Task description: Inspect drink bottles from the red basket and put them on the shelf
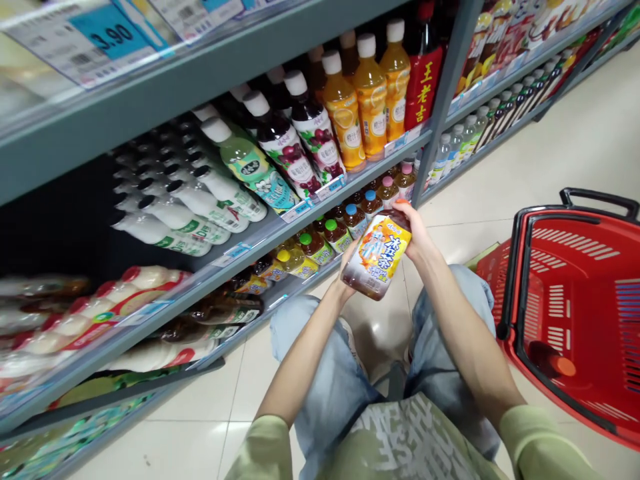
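Between my hands is a bottled drink (pixel 377 253) with dark liquid and a yellow, white and orange label, tilted in front of the bottom shelf. My right hand (pixel 413 223) is closed round its upper end, hiding the cap. At the lower left side my left hand (pixel 346 283) supports it, mostly hidden behind the bottle. Just beyond it, bottles with blue caps (pixel 355 217) and green caps (pixel 309 243) stand on the bottom shelf.
A red shopping basket (pixel 537 287) stands on the floor at my right, with an orange-capped bottle (pixel 557 363) inside. Orange juice bottles (pixel 370 100) and white bottles (pixel 200 200) fill the shelf above. A grey shelf post (pixel 443 87) rises ahead.
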A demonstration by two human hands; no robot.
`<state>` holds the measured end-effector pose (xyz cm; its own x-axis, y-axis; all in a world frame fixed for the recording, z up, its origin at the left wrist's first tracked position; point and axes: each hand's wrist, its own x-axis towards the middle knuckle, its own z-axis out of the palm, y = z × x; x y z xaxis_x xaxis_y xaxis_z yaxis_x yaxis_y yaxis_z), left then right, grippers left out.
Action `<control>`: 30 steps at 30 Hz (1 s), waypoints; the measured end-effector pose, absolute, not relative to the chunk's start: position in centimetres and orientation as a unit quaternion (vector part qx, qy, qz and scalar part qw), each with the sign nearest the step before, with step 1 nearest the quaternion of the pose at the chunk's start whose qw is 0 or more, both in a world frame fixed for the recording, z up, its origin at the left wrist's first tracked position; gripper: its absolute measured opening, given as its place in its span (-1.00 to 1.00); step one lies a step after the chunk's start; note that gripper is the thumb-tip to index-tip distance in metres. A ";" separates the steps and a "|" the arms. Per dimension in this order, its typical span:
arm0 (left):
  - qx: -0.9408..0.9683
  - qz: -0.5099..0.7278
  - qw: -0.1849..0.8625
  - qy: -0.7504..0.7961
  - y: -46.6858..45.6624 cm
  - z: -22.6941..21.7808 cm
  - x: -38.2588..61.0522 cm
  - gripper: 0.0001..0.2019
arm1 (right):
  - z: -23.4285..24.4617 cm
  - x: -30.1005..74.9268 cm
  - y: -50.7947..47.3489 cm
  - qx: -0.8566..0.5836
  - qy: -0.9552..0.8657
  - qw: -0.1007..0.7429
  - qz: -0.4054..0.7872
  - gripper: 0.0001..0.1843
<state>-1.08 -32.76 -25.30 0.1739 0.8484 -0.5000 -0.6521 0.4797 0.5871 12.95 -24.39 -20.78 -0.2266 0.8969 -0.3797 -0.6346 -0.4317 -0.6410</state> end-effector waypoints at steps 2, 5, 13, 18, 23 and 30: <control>0.128 0.491 0.757 0.411 -32.4 -24.9 -1.1 -0.48 | -20.6 13.4 -24.3 -0.371 -0.190 0.506 0.755 -0.70; 0.226 0.493 0.740 0.397 -32.7 -24.3 -1.3 -0.39 | -20.6 13.8 -24.5 -0.408 -0.233 0.492 0.733 -0.68; 0.599 0.365 0.478 0.528 -34.7 -24.6 -3.7 0.05 | -22.6 11.9 -28.2 -0.466 -0.618 0.464 0.432 -0.50; 0.640 0.432 0.361 0.523 -36.2 -25.0 -6.4 0.01 | -23.3 10.3 -30.6 -0.382 -0.819 0.366 0.224 -0.45; 0.641 0.403 0.334 0.562 -37.9 -26.5 -8.9 0.09 | -25.1 8.1 -31.5 -0.310 -0.867 0.346 0.178 -0.35; 0.630 0.358 0.297 0.621 -41.3 -28.6 -11.7 0.11 | -26.1 5.2 -33.0 -0.266 -0.916 0.204 0.220 -0.24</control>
<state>-11.71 -41.29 -28.65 -0.0289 0.9962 0.0822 0.5707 -0.0510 0.8196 5.22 -32.98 -26.09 -0.7751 0.5774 0.2568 0.3982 0.7618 -0.5110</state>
